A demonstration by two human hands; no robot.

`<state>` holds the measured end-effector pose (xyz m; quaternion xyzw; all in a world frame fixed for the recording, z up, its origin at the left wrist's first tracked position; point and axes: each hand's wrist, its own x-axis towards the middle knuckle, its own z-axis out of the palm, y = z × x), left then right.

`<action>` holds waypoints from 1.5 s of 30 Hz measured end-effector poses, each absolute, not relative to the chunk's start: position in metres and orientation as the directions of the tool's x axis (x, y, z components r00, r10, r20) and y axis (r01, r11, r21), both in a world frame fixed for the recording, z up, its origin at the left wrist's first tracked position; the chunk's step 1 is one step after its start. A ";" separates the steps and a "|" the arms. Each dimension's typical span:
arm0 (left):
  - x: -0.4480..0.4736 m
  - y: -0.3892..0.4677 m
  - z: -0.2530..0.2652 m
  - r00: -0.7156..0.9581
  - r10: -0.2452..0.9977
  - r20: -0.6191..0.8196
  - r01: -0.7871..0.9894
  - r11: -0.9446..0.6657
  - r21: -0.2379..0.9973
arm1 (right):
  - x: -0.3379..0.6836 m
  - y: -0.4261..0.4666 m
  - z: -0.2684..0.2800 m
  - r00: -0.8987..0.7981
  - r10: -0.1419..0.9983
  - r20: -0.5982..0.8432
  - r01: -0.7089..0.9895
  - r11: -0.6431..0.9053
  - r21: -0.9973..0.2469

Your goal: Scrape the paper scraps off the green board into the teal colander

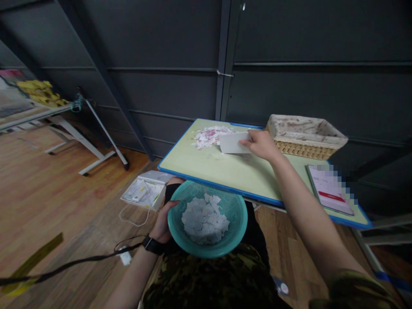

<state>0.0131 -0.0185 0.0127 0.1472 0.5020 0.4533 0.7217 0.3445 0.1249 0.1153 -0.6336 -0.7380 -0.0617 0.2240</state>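
Observation:
My left hand [164,223] grips the left rim of a green plastic colander [240,219], thumb over the edge, the other fingers hidden beneath. In the colander, held over my lap below the table's edge, lies a heap of torn white paper scraps [206,219]. My right hand [260,143] pinches a flat white card [232,143] above the pale green tabletop [209,169]. Close to the card's left edge, a pile of white and pinkish scraps [209,136] is spread on the table.
A cloth-lined wicker basket [307,148] stands at the table's back right. In front of it lies a tablet or phone [330,189], partly pixelated. An open white box [144,193] with a cable is at lower left. Another table [38,116] with yellow material stands far left, before a dark wall [167,38].

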 end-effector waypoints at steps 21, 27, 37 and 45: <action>0.016 -0.019 0.010 0.107 0.812 -0.573 -0.512 0.539 0.669 | 0.377 0.107 0.144 -0.052 0.954 0.295 0.997 0.034 0.067; 0.018 -0.019 0.014 0.090 0.816 -0.571 -0.514 0.529 0.675 | 0.363 0.104 0.148 -0.076 0.965 0.250 0.995 0.058 0.079; 0.017 -0.020 0.011 0.138 0.821 -0.555 -0.525 0.536 0.662 | 0.351 0.048 0.145 -0.206 0.938 0.277 0.978 0.196 0.065; 0.018 -0.020 0.006 0.166 0.777 -0.607 -0.540 0.587 0.603 | 0.338 -0.035 0.113 -0.320 0.817 0.479 0.880 0.444 -0.170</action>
